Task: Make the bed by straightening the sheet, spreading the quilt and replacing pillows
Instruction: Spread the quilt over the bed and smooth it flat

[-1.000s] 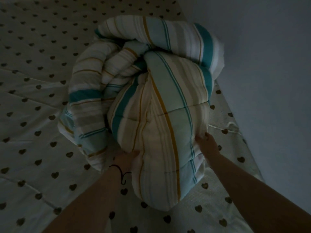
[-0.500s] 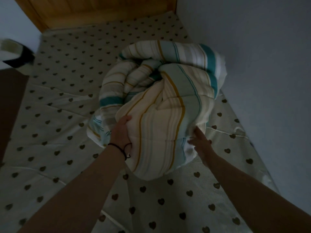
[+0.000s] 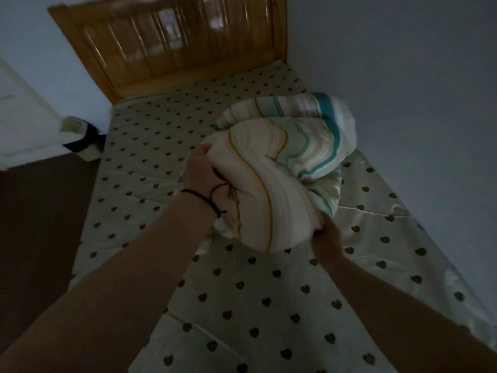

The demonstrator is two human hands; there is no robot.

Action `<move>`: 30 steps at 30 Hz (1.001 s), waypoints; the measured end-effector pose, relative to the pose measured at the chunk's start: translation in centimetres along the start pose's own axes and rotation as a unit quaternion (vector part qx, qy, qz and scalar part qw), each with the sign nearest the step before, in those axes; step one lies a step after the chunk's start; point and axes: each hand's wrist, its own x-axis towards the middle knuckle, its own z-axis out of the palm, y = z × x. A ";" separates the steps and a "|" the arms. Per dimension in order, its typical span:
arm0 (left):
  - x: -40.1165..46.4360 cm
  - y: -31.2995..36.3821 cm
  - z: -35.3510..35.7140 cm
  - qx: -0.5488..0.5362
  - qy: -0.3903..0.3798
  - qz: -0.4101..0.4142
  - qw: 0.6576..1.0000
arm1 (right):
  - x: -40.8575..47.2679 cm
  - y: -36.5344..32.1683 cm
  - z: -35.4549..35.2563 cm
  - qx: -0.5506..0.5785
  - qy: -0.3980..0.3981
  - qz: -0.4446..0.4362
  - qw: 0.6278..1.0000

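The striped quilt point(image 3: 282, 168) was found bundled in a thick roll, lying on the heart-print sheet point(image 3: 269, 305) on the half of the bed nearer the wall point(image 3: 403, 76), its near end raised off the sheet in your grip. None of it had been spread. The sheet lay largely flat over the mattress, though creases showed across the middle and along the wall-side edge; straightening was judged mostly done, not finished. No pillows were in view, so their replacement remained outstanding, as did the whole of the spreading.

Your left hand point(image 3: 201, 173) was closed round a gather of the quilt's near end on its left side, fingers curled into the fabric, a dark band point(image 3: 200, 201) at the wrist. Your right hand point(image 3: 326, 238) gripped the underside of the same end from the right, fingers buried in the padding; how tightly could not be told.

Beyond the bed stood a wooden headboard point(image 3: 174, 49). To the left, a pale bin with a dark liner point(image 3: 80, 141) sat on the dark floor point(image 3: 40, 224), beside the bed.
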 end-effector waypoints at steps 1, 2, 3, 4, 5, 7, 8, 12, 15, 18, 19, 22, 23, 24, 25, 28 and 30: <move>0.3 0.7 -0.6 -0.016 0.022 -0.008 1.000 | 0.8 -2.3 -1.4 0.032 0.031 -0.004 0.999; 0.9 0.6 -1.7 0.001 0.055 -0.005 0.998 | 1.6 -4.4 -2.9 0.073 0.054 -0.011 0.996; 1.7 0.2 -2.6 0.067 0.085 0.018 0.994 | 2.4 -6.7 -4.8 0.114 0.070 -0.021 0.991; 3.5 -0.8 -4.2 0.124 0.093 0.026 0.988 | 3.3 -8.4 -6.2 0.130 0.087 -0.036 0.987; 3.8 -1.5 -4.2 0.163 0.093 0.020 0.982 | 3.8 -10.3 -8.8 0.114 0.108 -0.063 0.986; 3.0 -3.1 -3.7 0.244 0.110 0.005 0.963 | 4.7 -12.3 -11.8 0.051 0.117 -0.093 0.987; 1.8 -3.7 -3.6 0.274 0.137 0.002 0.952 | 4.9 -12.8 -12.3 0.041 0.108 -0.099 0.988; -4.0 -5.5 2.5 0.323 0.119 0.071 0.936 | 4.3 -13.5 -16.1 0.068 0.073 -0.105 0.989; -7.7 -8.4 6.3 0.358 -0.055 0.223 0.905 | 3.8 -11.2 -15.5 -0.083 0.052 -0.200 0.975; -10.5 -12.3 8.2 0.536 -0.208 0.387 0.721 | 2.8 -9.0 -12.7 -0.160 0.023 -0.257 0.953; -10.6 -13.6 8.6 0.595 -0.200 0.400 0.668 | 2.5 -8.4 -11.9 -0.153 0.003 -0.255 0.955; -9.5 -15.8 8.8 0.671 -0.120 0.336 0.650 | 0.6 -7.1 -10.2 -0.120 -0.100 -0.244 0.957; -8.5 -16.4 8.5 0.679 -0.117 0.313 0.654 | 0.4 -6.3 -9.7 -0.127 -0.133 -0.246 0.952; -7.4 -16.6 8.2 0.687 -0.121 0.287 0.656 | 0.4 -5.6 -9.4 -0.134 -0.161 -0.247 0.946; -6.4 -16.7 7.8 0.692 -0.130 0.263 0.660 | 0.9 -4.6 -8.9 -0.126 -0.182 -0.229 0.948; -4.5 -16.0 6.6 0.690 -0.109 0.207 0.685 | 2.0 -2.7 -7.6 -0.022 -0.209 -0.140 0.968; -3.8 -15.1 5.9 0.684 -0.079 0.196 0.699 | 3.2 -1.6 -6.7 0.064 -0.182 -0.040 0.980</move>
